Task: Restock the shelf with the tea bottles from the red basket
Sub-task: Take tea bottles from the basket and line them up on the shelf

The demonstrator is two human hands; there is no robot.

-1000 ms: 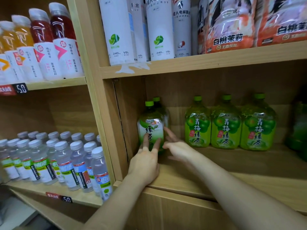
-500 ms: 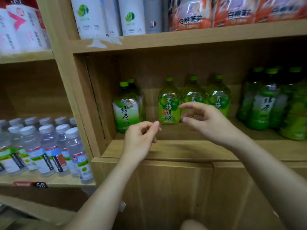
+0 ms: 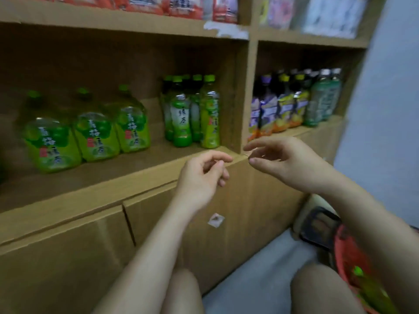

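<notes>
Where red basket (image 3: 347, 250) sits low right, green tea bottle (image 3: 371, 288) lying inside.

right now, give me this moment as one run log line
left hand: empty, loosely curled | right hand: empty, relaxed | red basket: lower right, tea bottle inside | shelf: green tea bottles standing

Wooden shelf (image 3: 118, 172), squat green tea bottles (image 3: 97, 134), slim green bottles (image 3: 181, 120) beside, upright

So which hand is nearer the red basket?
Right. The right hand is above and left of the red basket; the left hand is farther left.
</notes>
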